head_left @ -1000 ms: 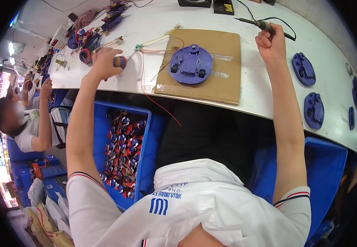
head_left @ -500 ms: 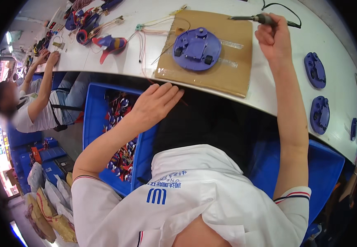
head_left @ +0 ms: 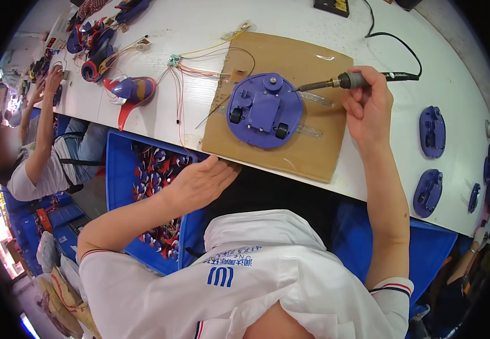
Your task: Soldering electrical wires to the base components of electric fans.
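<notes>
The right hand (head_left: 370, 104) is closed around the grey handle of a soldering iron (head_left: 335, 83), thumb and curled fingers clamped on it. The iron points leftward from this hand, its tip close by the rim of a purple round base (head_left: 266, 110); whether tip and plastic meet, I cannot tell. The base lies between the two hands, left of the right and above and right of the left, flat on a cardboard sheet (head_left: 321, 155), a pair of black wheels (head_left: 281, 131) facing up. A black cable (head_left: 389, 34) loops away above the right hand.

The left hand (head_left: 204, 182) is at the table's near edge, just below the cardboard, its fingers extended and lying nearly together, its grasp unclosed. Whether it presses on the edge is hard to tell.

Below and left of the left hand, partly covered by its forearm, a blue bin (head_left: 119, 175) holds a heap of red, white and dark blue parts mixed with wires. Another blue bin (head_left: 428, 243) sits right of the right forearm, its contents hidden. Up and left of the left hand lie a red-and-purple shell (head_left: 134, 89) and a green circuit board (head_left: 174, 60) trailing thin wires. Above the right hand, a black tray (head_left: 325, 5) contains something yellow.
</notes>
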